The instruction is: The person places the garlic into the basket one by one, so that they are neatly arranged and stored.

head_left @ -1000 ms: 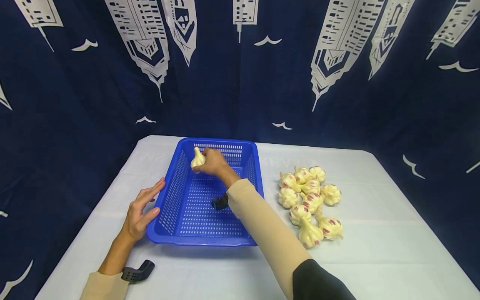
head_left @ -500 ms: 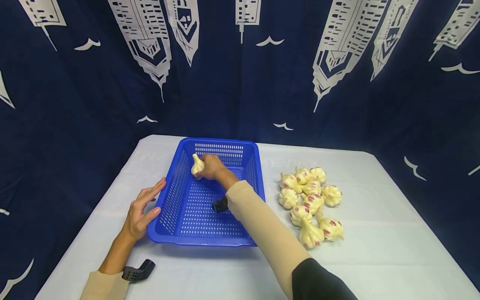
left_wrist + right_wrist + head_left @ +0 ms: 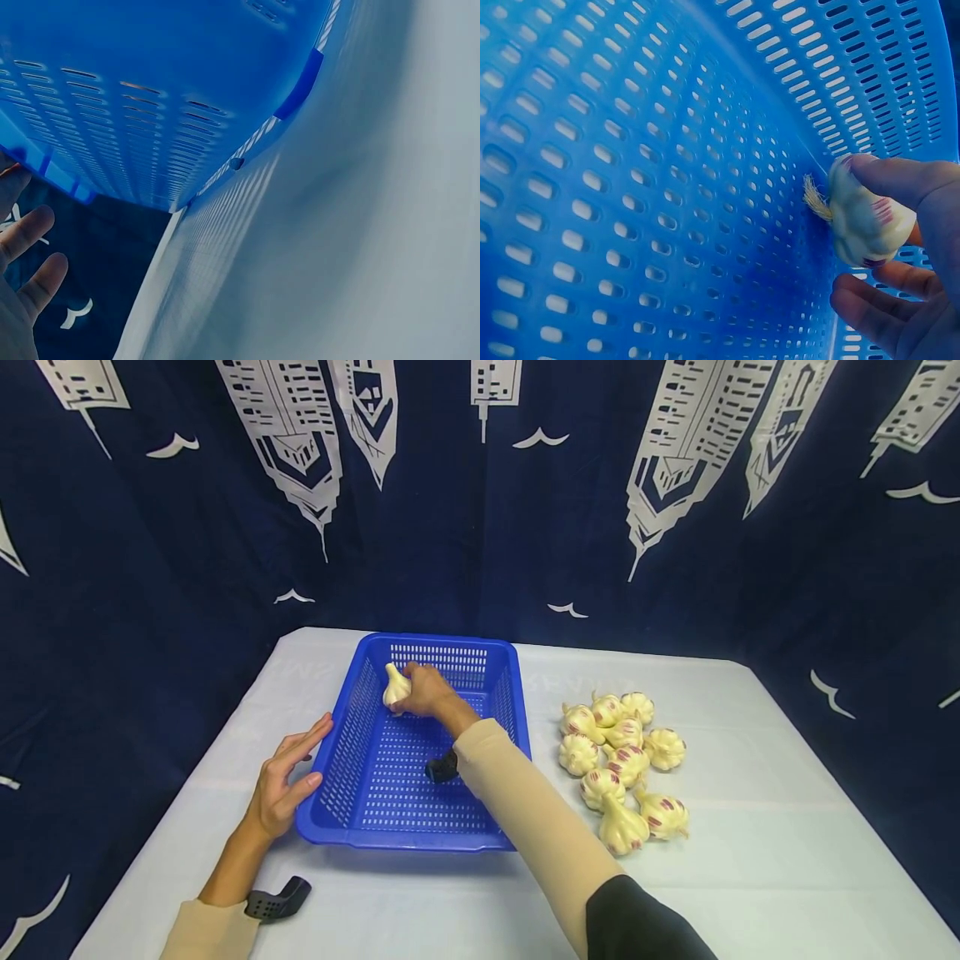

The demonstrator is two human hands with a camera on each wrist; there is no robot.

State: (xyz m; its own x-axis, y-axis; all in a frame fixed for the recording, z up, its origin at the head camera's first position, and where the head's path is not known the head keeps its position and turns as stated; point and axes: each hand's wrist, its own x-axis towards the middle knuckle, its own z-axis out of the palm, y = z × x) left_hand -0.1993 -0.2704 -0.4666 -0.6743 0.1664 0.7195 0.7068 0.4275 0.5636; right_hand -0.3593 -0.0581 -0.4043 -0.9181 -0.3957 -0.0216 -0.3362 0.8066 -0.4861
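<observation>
My right hand [image 3: 432, 691] reaches into the blue plastic basket [image 3: 420, 841] and pinches a garlic bulb [image 3: 395, 690] near the far left corner. In the right wrist view the thumb lies on one side of the garlic bulb [image 3: 866, 221] and fingers on the other, its roots facing the basket floor [image 3: 667, 225]. Against the basket's left rim rests my left hand [image 3: 276, 785], its fingers spread and fairly straight. The left wrist view shows its fingertips by the outer side of the basket [image 3: 165, 82].
Several garlic bulbs [image 3: 624, 762] lie in a loose group on the white table [image 3: 765, 827], right of the basket. A dark blue cloth [image 3: 480, 527] with white building prints hangs behind the table. Black wrist straps [image 3: 279, 900] are on both wrists.
My right hand has lowered the garlic bulb slightly into the basket's far left corner, then risen a little with it. The left hand stays at the rim.
</observation>
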